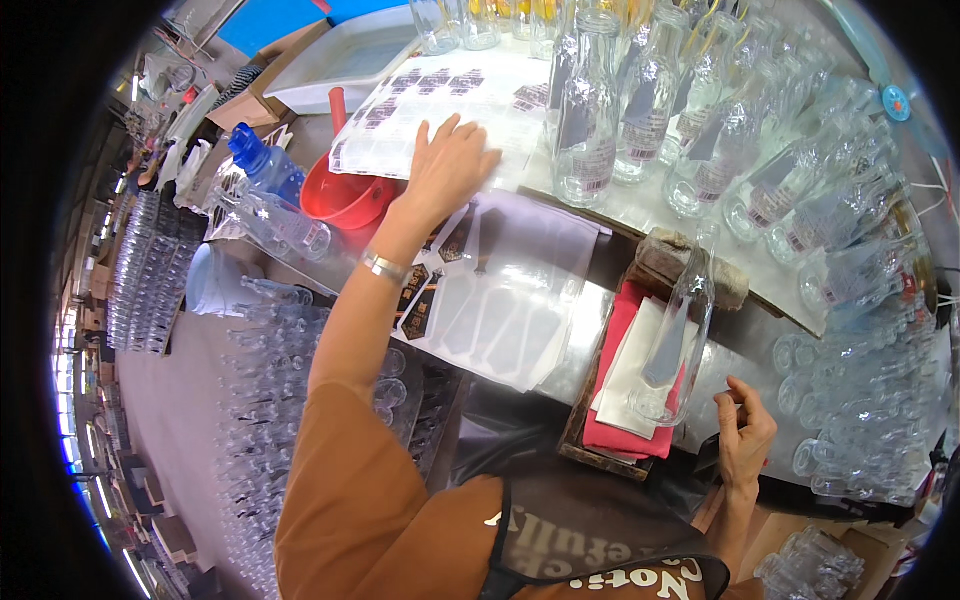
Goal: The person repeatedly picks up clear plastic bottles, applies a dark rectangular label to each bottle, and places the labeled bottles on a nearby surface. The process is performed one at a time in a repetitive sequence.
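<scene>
My left hand (450,165) reaches over a sheet of small printed labels (425,90), its fingers stretched out. Below that wrist lies a clear sheet of bottle-shaped decals (500,310), with black and gold ones along its left side. A clear glass bottle (690,330) with a grey decal on its front lies on folded white and pink cloths (630,430) in a wooden tray. Beside the bottle's base is my right hand (745,435), its fingers curled in. A dark piece shows by its palm, but I cannot make out what it is.
Rows of clear bottles with decals (590,110) stand at the back right. More glassware (850,400) is stacked on the right. A red dipper (345,195), a blue-capped bottle (265,165) and a white basin (345,60) are to the left. Many bottles (265,430) stand lower left.
</scene>
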`<control>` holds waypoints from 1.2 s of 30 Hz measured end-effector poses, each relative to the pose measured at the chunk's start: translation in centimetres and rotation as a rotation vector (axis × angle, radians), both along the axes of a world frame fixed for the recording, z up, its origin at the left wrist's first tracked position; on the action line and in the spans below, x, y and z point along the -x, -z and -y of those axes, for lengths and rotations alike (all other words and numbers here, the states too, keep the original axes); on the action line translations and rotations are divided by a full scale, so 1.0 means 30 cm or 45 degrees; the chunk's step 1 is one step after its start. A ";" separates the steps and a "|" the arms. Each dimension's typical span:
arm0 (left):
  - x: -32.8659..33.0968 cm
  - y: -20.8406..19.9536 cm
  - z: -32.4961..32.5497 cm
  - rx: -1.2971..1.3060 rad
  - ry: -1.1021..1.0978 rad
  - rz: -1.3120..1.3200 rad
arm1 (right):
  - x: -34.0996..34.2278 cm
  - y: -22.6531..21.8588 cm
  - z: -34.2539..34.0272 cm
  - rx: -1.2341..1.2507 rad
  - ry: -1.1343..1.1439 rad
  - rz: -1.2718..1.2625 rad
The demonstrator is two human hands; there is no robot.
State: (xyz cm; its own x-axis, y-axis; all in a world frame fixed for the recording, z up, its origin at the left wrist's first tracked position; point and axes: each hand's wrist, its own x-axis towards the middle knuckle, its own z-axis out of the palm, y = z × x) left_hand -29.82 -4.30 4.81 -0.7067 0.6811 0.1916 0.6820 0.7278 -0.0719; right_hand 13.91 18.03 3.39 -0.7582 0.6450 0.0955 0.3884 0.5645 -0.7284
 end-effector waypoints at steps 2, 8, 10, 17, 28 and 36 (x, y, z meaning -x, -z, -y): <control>-0.027 0.003 0.029 -0.113 0.120 0.023 | -0.013 0.009 0.003 -0.005 0.006 0.006; 0.136 0.058 -0.141 -0.541 0.444 -0.107 | 0.029 -0.022 0.042 -0.054 -0.129 -0.092; 0.180 0.036 -0.172 -0.314 0.314 0.082 | 0.018 -0.029 0.044 -0.042 -0.122 -0.110; 0.085 0.016 -0.042 -0.120 0.110 0.093 | -0.042 0.052 0.022 -0.008 -0.007 -0.032; 0.461 0.247 0.636 -0.151 -1.010 0.321 | -0.017 0.044 0.026 -0.046 -0.059 0.026; 0.567 0.276 0.610 -0.075 -0.916 0.286 | 0.000 0.029 0.032 -0.095 -0.059 0.081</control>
